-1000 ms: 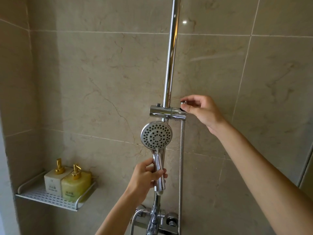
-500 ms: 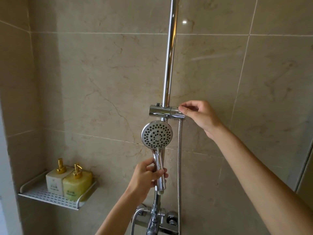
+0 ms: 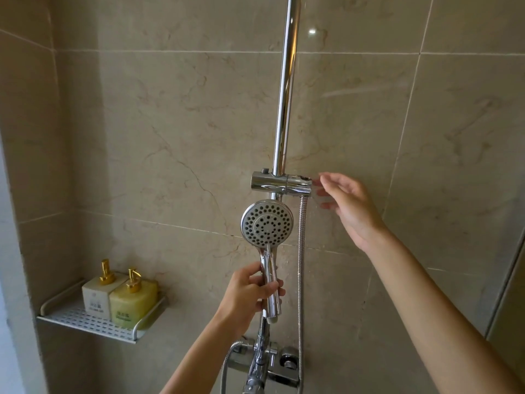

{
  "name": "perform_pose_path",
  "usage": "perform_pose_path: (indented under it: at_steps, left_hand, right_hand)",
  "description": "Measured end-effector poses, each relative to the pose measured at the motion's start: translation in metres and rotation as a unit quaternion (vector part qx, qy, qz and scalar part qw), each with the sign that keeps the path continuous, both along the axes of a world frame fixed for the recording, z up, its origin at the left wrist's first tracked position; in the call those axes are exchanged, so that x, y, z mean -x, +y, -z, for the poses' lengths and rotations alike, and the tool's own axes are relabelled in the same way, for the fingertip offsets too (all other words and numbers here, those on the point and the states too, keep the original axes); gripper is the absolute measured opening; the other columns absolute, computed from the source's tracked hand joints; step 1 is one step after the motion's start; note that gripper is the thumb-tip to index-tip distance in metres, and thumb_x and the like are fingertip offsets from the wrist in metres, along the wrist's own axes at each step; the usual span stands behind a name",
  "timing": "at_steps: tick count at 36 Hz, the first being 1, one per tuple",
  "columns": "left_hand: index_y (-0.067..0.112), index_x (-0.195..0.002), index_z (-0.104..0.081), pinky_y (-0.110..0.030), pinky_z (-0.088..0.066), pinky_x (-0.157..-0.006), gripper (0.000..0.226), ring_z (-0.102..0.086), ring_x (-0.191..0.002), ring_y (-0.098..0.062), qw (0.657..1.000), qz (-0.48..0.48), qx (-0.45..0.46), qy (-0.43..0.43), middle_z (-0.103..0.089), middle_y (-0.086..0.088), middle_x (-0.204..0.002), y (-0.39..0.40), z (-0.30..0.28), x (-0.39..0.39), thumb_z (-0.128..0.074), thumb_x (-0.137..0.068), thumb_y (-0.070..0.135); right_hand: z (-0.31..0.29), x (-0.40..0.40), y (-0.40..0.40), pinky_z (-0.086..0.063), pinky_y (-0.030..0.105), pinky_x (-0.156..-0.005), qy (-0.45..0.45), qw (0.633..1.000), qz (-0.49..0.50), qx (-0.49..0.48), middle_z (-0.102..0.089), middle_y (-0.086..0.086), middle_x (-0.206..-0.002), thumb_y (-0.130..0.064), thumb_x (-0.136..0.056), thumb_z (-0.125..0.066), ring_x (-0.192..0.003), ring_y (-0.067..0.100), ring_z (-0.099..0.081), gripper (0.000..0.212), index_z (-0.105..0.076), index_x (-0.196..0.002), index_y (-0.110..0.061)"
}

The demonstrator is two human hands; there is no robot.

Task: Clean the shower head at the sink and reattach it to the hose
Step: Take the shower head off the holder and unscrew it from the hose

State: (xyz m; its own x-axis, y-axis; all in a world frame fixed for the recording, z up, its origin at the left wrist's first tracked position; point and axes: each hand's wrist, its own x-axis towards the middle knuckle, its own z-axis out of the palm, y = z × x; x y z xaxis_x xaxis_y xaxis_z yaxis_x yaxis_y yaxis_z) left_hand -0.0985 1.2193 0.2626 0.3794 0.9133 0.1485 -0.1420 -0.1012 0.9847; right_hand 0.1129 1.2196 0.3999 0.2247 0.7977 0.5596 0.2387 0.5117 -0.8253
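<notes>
The chrome shower head (image 3: 267, 224) is upright with its round nozzle face toward me, just below the chrome holder bracket (image 3: 279, 184) on the vertical rail (image 3: 285, 89). My left hand (image 3: 247, 297) grips the head's handle. The ribbed metal hose (image 3: 300, 265) hangs straight down from the bracket's right end. My right hand (image 3: 348, 206) hovers just right of the bracket, fingers spread and blurred, holding nothing.
A chrome mixer valve (image 3: 264, 362) sits on the wall below, with a second hose loop (image 3: 227, 362) at its left. A white perforated shelf (image 3: 93, 322) at lower left carries two pump bottles (image 3: 119, 297). Beige tiled walls surround; a glass edge (image 3: 508, 280) stands at right.
My right hand has let go of the bracket's right end and opened, drawing slightly right and down. The left hand still holds the shower head handle in the same place.
</notes>
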Motion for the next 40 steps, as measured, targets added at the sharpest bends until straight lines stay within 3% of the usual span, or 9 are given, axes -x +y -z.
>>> perform_pose_path:
  at_steps: [5,11,15,19,23,29,32,35,40]
  left_hand:
    - [-0.010,-0.108,-0.056,-0.062,-0.051,-0.089,0.019,-0.071,-0.090,-0.032,1.000,0.008,0.000,-0.007,-0.071,-0.017,-0.090,-0.002,0.001,-0.001,-0.056,-0.089,-0.010]
    - [-0.011,-0.110,-0.056,-0.065,-0.048,-0.092,0.021,-0.071,-0.088,-0.031,1.000,0.023,0.007,-0.018,-0.071,-0.016,-0.089,-0.005,0.005,-0.003,-0.058,-0.089,-0.010]
    - [-0.010,-0.107,-0.058,-0.066,-0.047,-0.090,0.020,-0.070,-0.089,-0.033,0.999,0.028,0.012,-0.014,-0.072,-0.016,-0.088,-0.007,0.010,-0.008,-0.061,-0.088,-0.008]
    - [-0.003,-0.105,-0.065,-0.052,-0.045,-0.080,0.018,-0.067,-0.087,-0.032,0.999,0.048,0.013,-0.021,-0.072,-0.016,-0.087,-0.011,0.014,-0.013,-0.063,-0.087,-0.006]
    - [0.002,-0.108,-0.069,-0.040,-0.043,-0.068,0.021,-0.066,-0.083,-0.028,0.998,0.069,0.001,-0.013,-0.071,-0.022,-0.093,-0.016,0.016,-0.015,-0.062,-0.089,-0.005]
    - [-0.005,-0.103,-0.068,-0.030,-0.046,-0.058,0.014,-0.068,-0.082,-0.027,0.996,0.084,0.011,0.008,-0.068,-0.020,-0.092,-0.016,0.025,-0.013,-0.062,-0.090,-0.003]
    - [-0.011,-0.105,-0.064,-0.044,-0.047,-0.069,0.021,-0.064,-0.087,-0.035,0.993,0.113,0.032,-0.002,-0.063,-0.026,-0.096,-0.017,0.029,-0.010,-0.065,-0.090,0.005]
    - [-0.017,-0.108,-0.057,-0.061,-0.047,-0.089,0.053,-0.058,-0.093,-0.040,0.988,0.145,0.053,-0.005,-0.059,-0.025,-0.101,-0.024,0.029,-0.004,-0.075,-0.083,0.025]
    - [-0.021,-0.099,-0.049,-0.067,-0.047,-0.095,0.075,-0.046,-0.098,-0.036,0.981,0.181,0.074,0.001,-0.047,-0.016,-0.105,-0.028,0.040,0.003,-0.085,-0.075,0.040]
  right_hand:
    - [0.036,-0.006,-0.014,-0.052,0.035,-0.083,-0.007,0.998,0.016,0.054,-0.070,0.000,-0.113,-0.052,-0.075,-0.072,-0.100,0.012,-0.064,0.052,-0.063,-0.115,-0.021]
    - [0.073,-0.006,-0.032,-0.052,0.032,-0.088,-0.071,0.984,0.000,0.165,-0.067,0.000,-0.117,-0.060,-0.065,-0.073,-0.108,0.017,-0.063,0.077,-0.059,-0.124,-0.014]
    - [0.092,0.014,-0.045,-0.052,0.039,-0.094,-0.083,0.973,-0.059,0.206,-0.071,0.001,-0.110,-0.044,-0.069,-0.074,-0.106,0.018,-0.064,0.048,-0.067,-0.107,-0.017]
    - [0.106,0.031,-0.048,-0.053,0.044,-0.095,-0.084,0.969,-0.075,0.222,-0.076,0.001,-0.104,-0.044,-0.068,-0.079,-0.101,0.019,-0.069,0.045,-0.072,-0.103,-0.017]
    - [0.118,0.041,-0.046,-0.050,0.063,-0.093,-0.053,0.968,-0.112,0.216,-0.074,0.016,-0.105,-0.033,-0.082,-0.077,-0.095,0.036,-0.070,0.038,-0.071,-0.107,-0.006]
    - [0.128,0.049,-0.047,-0.052,0.054,-0.099,-0.033,0.971,-0.100,0.214,-0.076,0.005,-0.108,-0.026,-0.087,-0.074,-0.107,0.030,-0.070,0.028,-0.070,-0.111,-0.011]
    - [0.132,0.050,-0.045,-0.053,0.051,-0.099,-0.019,0.973,-0.086,0.214,-0.076,0.009,-0.106,-0.026,-0.084,-0.077,-0.104,0.030,-0.070,0.027,-0.072,-0.105,-0.009]
    - [0.134,0.050,-0.045,-0.054,0.048,-0.097,-0.005,0.976,-0.072,0.207,-0.075,0.017,-0.102,-0.026,-0.081,-0.080,-0.104,0.038,-0.067,0.026,-0.075,-0.099,-0.008]
    - [0.133,0.051,-0.048,-0.051,0.041,-0.101,0.015,0.977,-0.080,0.198,-0.076,0.010,-0.104,-0.020,-0.080,-0.080,-0.108,0.027,-0.068,0.025,-0.076,-0.101,-0.006]
